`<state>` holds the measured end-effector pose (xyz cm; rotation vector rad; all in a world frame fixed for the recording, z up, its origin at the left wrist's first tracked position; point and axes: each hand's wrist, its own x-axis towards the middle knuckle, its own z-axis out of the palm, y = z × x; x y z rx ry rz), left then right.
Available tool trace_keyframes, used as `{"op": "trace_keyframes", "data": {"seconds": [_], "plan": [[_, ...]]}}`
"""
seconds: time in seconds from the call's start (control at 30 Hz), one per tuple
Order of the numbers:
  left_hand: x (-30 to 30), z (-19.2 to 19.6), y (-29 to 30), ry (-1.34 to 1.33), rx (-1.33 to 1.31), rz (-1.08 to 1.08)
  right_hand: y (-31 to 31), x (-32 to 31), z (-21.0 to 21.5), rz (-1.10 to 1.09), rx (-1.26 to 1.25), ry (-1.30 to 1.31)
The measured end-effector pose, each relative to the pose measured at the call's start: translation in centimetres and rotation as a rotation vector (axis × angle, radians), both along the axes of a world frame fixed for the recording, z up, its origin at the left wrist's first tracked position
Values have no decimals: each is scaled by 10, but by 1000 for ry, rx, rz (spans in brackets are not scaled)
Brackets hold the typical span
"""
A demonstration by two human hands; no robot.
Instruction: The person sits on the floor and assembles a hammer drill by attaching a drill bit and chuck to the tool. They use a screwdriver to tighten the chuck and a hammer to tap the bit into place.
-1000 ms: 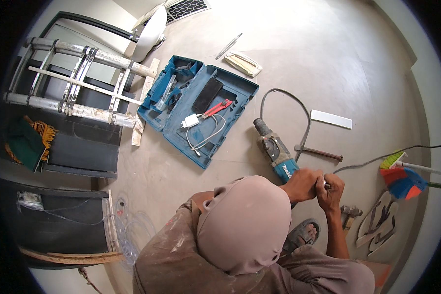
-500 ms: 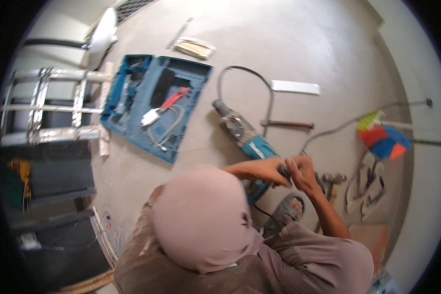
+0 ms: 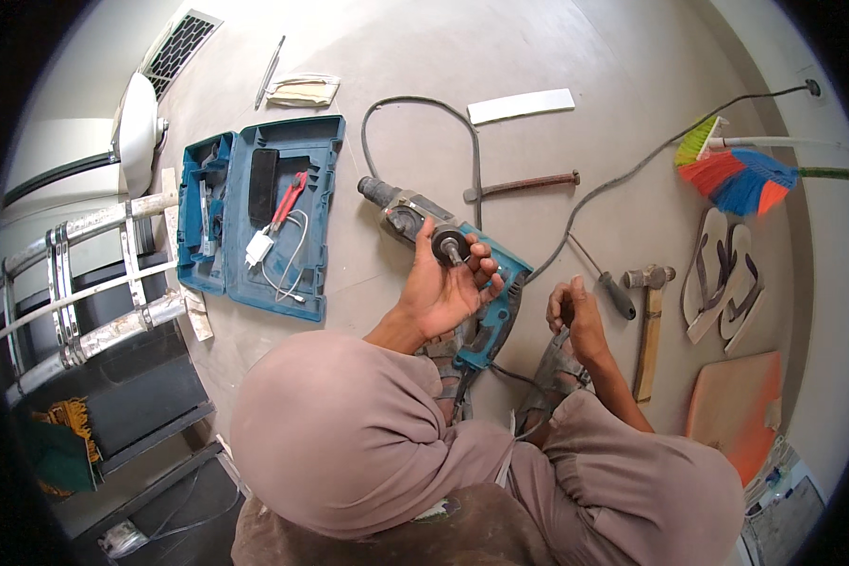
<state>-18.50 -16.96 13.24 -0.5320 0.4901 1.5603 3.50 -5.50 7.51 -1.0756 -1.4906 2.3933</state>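
My left hand (image 3: 443, 294) is turned palm up, its fingers curled round a dark round chuck-like part (image 3: 449, 243) with a short metal shank. Directly beneath it lies a teal and grey rotary hammer (image 3: 489, 332), its nose pointing to the upper left and its handle between my feet. My right hand (image 3: 580, 319) is by my right knee, apart from the left, with fingers curled in; anything inside them is hidden. A screwdriver (image 3: 617, 296) with a dark handle lies just right of that hand, beside a wooden-handled hammer (image 3: 648, 340).
An open blue tool case (image 3: 334, 189) holds a red-handled tool and a white charger. Beyond the rotary hammer lie a rusty chisel (image 3: 528, 186) and a white strip (image 3: 522, 106). A cable (image 3: 623, 179) runs to the right wall, past a colourful broom (image 3: 740, 179) and flip-flops (image 3: 717, 274).
My hands were together over the rotary hammer's rear; now they are apart. The left has moved up and left with the dark part, palm turned up. The view has shifted too.
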Motion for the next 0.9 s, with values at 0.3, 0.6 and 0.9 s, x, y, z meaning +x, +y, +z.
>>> {"op": "trace_keyframes", "data": {"seconds": [0.3, 0.6, 0.9], "plan": [[8, 8, 4, -82, 8, -5, 4, -7, 13, 46, 80, 3], [12, -2, 0, -85, 45, -76, 6, -11, 15, 5, 62, 48], [24, 3, 4, 275, -164, -92, 6, -2, 21, -10, 92, 96]]}}
